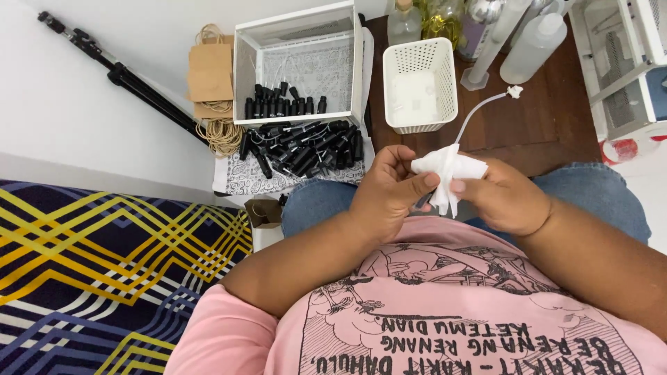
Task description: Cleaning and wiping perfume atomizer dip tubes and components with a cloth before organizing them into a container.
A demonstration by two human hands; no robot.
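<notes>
shirt [445, 319]: pink, printed, nearest cam
L hand [386, 189]: fingers pinching white tissue [445, 170]
R hand [501, 198]: pinching same tissue, above lap
tube [479, 109]: thin white, rises from tissue
spray caps [302, 146]: black pile by white bin [300, 66]

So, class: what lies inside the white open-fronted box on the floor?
Inside the white box, a row of small black bottles stands along its front edge on a patterned lining. More black bottles lie heaped outside it. Its back corners are hidden by the frame.
</notes>
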